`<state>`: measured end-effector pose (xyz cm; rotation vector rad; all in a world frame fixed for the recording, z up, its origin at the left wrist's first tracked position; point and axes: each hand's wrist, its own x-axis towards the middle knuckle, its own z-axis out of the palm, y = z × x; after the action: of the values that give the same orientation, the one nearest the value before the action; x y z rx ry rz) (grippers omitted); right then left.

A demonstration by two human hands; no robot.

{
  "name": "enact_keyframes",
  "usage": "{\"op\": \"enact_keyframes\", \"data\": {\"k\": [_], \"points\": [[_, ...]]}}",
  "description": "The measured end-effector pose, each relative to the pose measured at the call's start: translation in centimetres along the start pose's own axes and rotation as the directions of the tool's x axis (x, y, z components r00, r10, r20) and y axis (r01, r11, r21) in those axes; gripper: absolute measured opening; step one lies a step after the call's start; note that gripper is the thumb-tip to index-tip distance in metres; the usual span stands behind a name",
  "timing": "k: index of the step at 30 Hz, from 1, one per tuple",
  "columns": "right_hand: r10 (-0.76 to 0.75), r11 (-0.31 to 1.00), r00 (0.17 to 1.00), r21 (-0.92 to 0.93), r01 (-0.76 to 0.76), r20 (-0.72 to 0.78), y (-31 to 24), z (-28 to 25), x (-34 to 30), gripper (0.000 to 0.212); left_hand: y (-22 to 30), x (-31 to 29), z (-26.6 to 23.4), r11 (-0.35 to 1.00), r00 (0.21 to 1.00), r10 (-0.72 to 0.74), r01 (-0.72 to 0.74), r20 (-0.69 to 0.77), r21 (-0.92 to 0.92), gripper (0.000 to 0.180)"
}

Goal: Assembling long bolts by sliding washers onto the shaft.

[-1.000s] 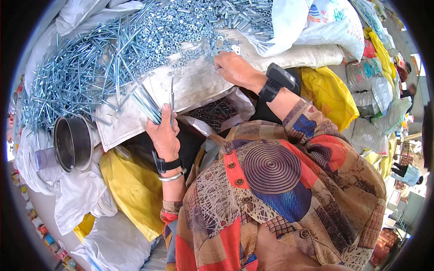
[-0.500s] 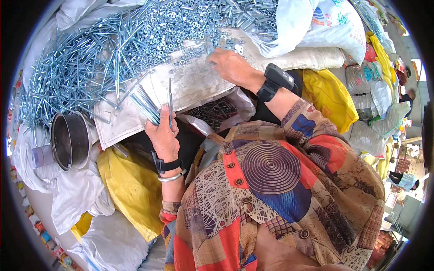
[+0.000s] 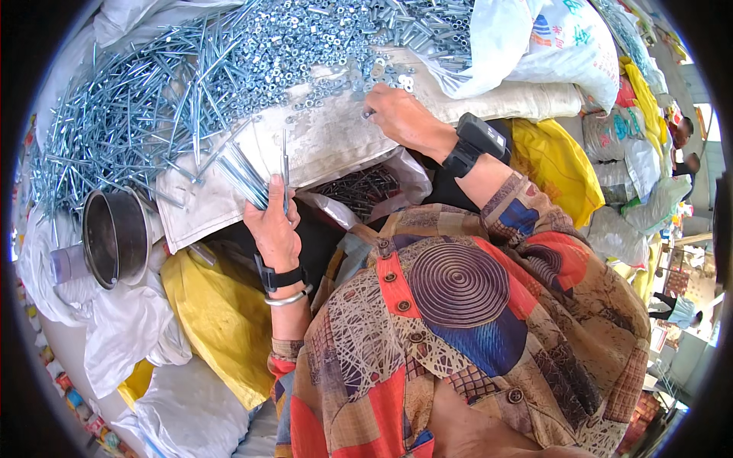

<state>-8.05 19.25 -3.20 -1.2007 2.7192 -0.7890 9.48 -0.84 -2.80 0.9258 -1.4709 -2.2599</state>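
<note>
My left hand (image 3: 272,233) is closed round a bundle of long thin metal bolts (image 3: 243,179), their shafts fanning out beyond the fingers. One bolt (image 3: 285,156) stands apart from the bundle, upright at my thumb. My right hand (image 3: 412,120) hovers over the front of the cloth-covered work surface (image 3: 321,145), fingers curled and thumb pinched in; whatever is at the fingertips is too small to make out. Just beyond it lie flat washers (image 3: 405,82) and a wide spread of loose nuts (image 3: 305,49). A large heap of similar long bolts (image 3: 126,114) covers the left side.
At far right of the surface stands a white woven sack (image 3: 561,49), beside metal sleeves (image 3: 439,34). A dark metal bowl (image 3: 116,237) sits at the left edge. An open bag of dark metal pieces (image 3: 355,191) is below the front edge. Yellow sacks (image 3: 553,168) flank me.
My right hand has drawn back slightly toward me and to the right, away from the washers, its fingers more curled. The left hand keeps the bolts almost in place.
</note>
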Motion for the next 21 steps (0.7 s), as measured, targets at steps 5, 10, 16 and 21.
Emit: {"op": "enact_keyframes", "data": {"k": [5, 10, 16, 21], "points": [[-0.037, 0.999, 0.999, 0.008, 0.037, -0.008, -0.5, 0.4, 0.4, 0.016, -0.1, 0.0, 0.2, 1.0, 0.999, 0.006, -0.005, 0.032, -0.017, 0.018], [-0.148, 0.986, 0.988, -0.077, 0.151, 0.04, -0.9, 1.2, 0.5, 0.015, -0.1, -0.1, 0.6, 1.0, 1.0, -0.005, 0.006, 0.027, -0.01, 0.017], [-0.305, 0.942, 0.952, 0.14, 0.306, -0.028, -0.2, 3.0, 3.0, 0.015, -0.3, -0.1, 0.7, 1.0, 0.999, -0.005, 0.006, 0.033, -0.016, 0.017], [-0.22, 0.973, 0.971, 0.053, 0.225, -0.093, -0.7, 3.5, 4.3, 0.017, -0.1, -0.2, 0.4, 1.0, 1.0, -0.015, 0.015, 0.016, -0.01, 0.017]]}}
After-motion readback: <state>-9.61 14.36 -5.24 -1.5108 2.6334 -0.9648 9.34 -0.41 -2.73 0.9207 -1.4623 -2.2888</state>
